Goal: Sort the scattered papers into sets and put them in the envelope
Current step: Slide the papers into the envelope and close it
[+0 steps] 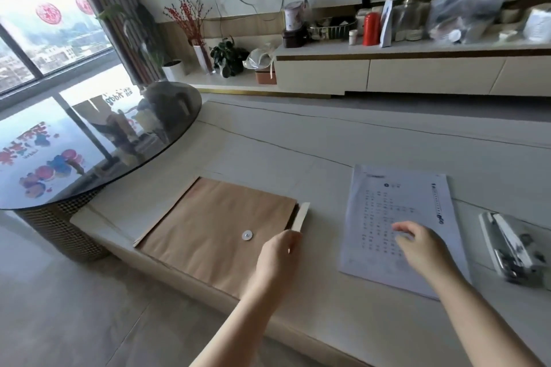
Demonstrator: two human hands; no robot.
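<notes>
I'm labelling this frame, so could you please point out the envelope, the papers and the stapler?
envelope [214,226]: head view, middle of its brown face.
papers [384,202]: head view, printed top sheet.
stapler [510,247]: head view, its metal top.

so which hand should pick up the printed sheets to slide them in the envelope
Right. The right hand hovers over the printed sheets, while the left hand rests at the open end of the envelope, probably best left steadying it.

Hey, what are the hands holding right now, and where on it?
The left hand grips the brown paper envelope at its open right-hand end, beside the flap. The right hand hovers blurred over the printed white sheets, holding nothing.
</notes>
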